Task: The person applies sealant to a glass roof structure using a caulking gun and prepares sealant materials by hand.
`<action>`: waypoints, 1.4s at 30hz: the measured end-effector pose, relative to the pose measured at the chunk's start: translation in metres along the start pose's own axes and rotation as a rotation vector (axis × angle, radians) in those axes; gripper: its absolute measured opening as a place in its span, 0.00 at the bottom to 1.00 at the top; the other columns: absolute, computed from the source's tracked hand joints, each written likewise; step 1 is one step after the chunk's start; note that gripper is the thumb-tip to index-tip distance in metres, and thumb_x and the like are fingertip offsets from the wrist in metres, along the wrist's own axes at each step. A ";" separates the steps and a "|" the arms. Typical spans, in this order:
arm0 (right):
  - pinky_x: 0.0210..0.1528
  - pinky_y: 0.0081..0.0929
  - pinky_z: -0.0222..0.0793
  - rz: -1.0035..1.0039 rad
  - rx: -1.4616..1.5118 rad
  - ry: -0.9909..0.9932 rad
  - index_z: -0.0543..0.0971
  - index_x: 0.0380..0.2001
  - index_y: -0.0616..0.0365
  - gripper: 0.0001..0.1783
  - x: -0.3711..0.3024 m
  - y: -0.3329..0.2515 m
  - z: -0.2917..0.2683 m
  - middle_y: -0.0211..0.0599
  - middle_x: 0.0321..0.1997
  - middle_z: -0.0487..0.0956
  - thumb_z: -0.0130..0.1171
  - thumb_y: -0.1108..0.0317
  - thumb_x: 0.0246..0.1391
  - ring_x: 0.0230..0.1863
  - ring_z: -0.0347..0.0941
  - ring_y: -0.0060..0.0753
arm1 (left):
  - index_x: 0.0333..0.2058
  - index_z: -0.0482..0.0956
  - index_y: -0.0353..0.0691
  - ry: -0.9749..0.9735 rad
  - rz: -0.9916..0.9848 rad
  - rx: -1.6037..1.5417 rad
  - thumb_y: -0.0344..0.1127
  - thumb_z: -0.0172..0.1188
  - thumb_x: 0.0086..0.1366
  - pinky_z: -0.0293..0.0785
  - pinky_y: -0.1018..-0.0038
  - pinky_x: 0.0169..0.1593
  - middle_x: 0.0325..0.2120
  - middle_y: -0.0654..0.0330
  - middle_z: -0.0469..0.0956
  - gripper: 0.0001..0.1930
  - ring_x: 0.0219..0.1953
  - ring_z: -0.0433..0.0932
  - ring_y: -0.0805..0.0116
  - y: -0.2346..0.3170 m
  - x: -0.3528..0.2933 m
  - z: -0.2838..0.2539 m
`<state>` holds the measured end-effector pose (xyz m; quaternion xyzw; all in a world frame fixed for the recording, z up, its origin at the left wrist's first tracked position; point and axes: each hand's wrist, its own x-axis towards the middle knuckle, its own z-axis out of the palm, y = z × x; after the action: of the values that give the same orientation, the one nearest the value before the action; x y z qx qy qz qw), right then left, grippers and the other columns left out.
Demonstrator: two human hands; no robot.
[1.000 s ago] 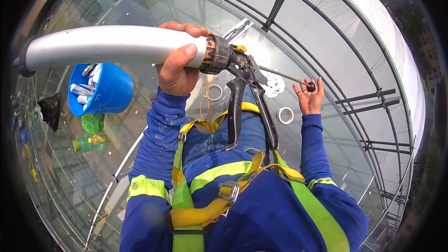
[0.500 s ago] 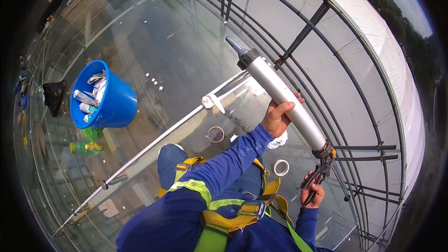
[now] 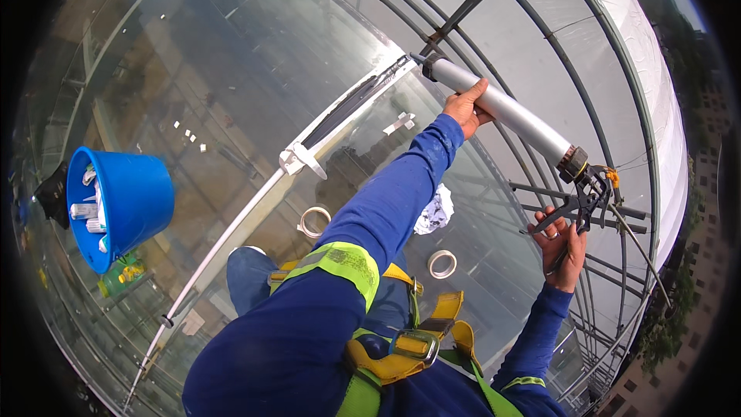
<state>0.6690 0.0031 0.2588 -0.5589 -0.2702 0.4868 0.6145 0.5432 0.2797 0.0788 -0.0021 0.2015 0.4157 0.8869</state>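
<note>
A silver-barrelled caulking gun (image 3: 502,108) slants across in front of me, from its nozzle at upper left to its black handle at lower right. My left hand (image 3: 468,110) is closed around the barrel near the nozzle end. At the handle and trigger, my right hand (image 3: 562,249) has its fingers curled round the black grip. The grey nozzle tip (image 3: 417,57) is at the far end of a seam between glass panels; whether it touches cannot be made out. Dark filling (image 3: 347,106) lies in the seam between pale tape strips, down to a white flat piece (image 3: 299,159).
A blue bucket (image 3: 143,201) holding used tubes and wrapping stands at left, beside a green bottle (image 3: 120,274). Tape rolls (image 3: 442,264) and crumpled white paper (image 3: 436,211) lie on the glass. Curved metal bars (image 3: 532,15) run along the right. I wear a yellow harness (image 3: 444,313).
Both hands have carried the caulking gun to the right and tilted it flatter, bringing its nozzle to the seam's far end. The view has shifted, and more dark-filled seam shows.
</note>
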 end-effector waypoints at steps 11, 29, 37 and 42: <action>0.15 0.19 0.66 0.241 -0.248 0.260 0.70 0.43 0.54 0.24 0.130 -0.023 0.014 0.31 0.25 0.74 0.48 0.42 0.67 0.19 0.70 0.19 | 0.57 0.64 0.34 0.104 -0.037 -0.044 0.43 0.69 0.62 0.76 0.41 0.57 0.53 0.50 0.69 0.32 0.57 0.72 0.49 0.002 0.106 -0.034; 0.10 0.16 0.55 0.211 -0.528 0.300 0.72 0.41 0.54 0.25 0.128 -0.018 0.033 0.30 0.19 0.71 0.50 0.41 0.66 0.11 0.63 0.18 | 0.57 0.65 0.35 0.106 -0.011 -0.161 0.41 0.69 0.63 0.73 0.45 0.62 0.54 0.51 0.68 0.30 0.58 0.70 0.50 0.009 0.085 -0.063; 0.25 0.29 0.78 0.159 -0.324 0.269 0.69 0.48 0.60 0.26 0.095 -0.005 0.056 0.45 0.30 0.79 0.44 0.45 0.70 0.24 0.79 0.35 | 0.55 0.67 0.37 0.140 0.005 -0.194 0.40 0.69 0.63 0.74 0.47 0.61 0.52 0.54 0.71 0.27 0.56 0.73 0.53 0.016 0.043 -0.081; 0.16 0.20 0.67 0.197 -0.538 0.160 0.69 0.47 0.58 0.25 0.074 0.007 0.045 0.37 0.22 0.75 0.47 0.44 0.69 0.15 0.71 0.25 | 0.54 0.68 0.35 0.134 0.039 -0.190 0.41 0.69 0.62 0.78 0.48 0.56 0.49 0.51 0.71 0.27 0.52 0.75 0.52 0.022 0.017 -0.099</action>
<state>0.6556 0.0882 0.2467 -0.7619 -0.2847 0.4094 0.4133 0.5016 0.2891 -0.0146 -0.1100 0.2201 0.4491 0.8589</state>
